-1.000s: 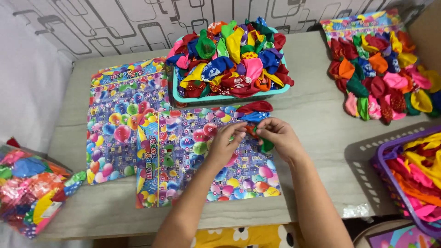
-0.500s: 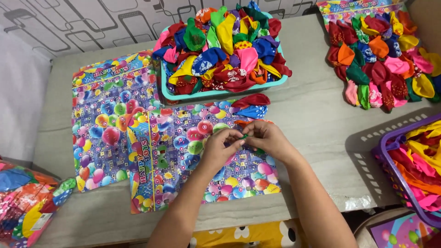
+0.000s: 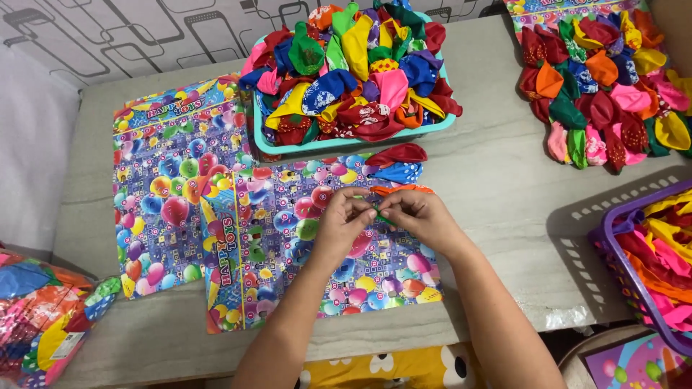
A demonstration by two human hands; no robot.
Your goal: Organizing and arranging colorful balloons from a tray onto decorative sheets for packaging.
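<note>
Grey table (image 3: 504,187) | both hands' fingers pinch green balloon (image 3: 378,215) over card (image 3: 317,288)

ahead: teal tray (image 3: 346,144) of balloons blocks | right: bare table (image 3: 504,187) open | far right: purple basket (image 3: 613,252)

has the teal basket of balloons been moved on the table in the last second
No. The teal basket keeps its place against the printed card beside it and the table edge; only the head camera shifted.
</note>
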